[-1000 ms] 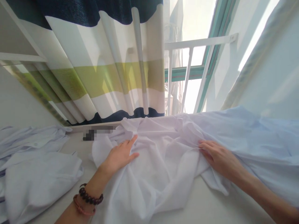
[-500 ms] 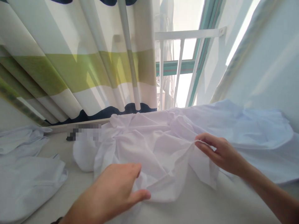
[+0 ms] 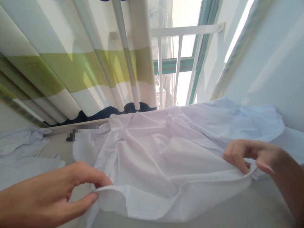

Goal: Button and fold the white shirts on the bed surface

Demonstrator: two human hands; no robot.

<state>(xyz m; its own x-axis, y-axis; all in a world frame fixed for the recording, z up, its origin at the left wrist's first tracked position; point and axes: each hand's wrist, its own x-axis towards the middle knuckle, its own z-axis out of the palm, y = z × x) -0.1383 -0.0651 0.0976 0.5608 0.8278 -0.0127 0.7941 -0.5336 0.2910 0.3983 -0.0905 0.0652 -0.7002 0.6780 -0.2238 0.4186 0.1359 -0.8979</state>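
Observation:
A white garment (image 3: 147, 161) with loose wrinkles is spread on the pale surface in front of me. My left hand (image 3: 68, 190) pinches its near edge between thumb and fingers at the lower left. At the right, my right hand (image 3: 258, 158) grips the same edge, its fingertips partly hidden by the cloth. Between both hands the edge hangs in a shallow curve, slightly raised. What kind of garment it is, I cannot tell for certain.
More white cloth (image 3: 237, 120) lies at the back right, against the wall. Other white clothes (image 3: 21, 158) are piled at the left. Behind stand a striped curtain (image 3: 78, 72) and a window with a white railing (image 3: 185, 31). A dark blurred-out item (image 3: 71, 135) sits near the ledge.
My left hand has moved left and taken hold of the near edge. My right hand has gone right and nearer to me with its part, so the garment is spread wider.

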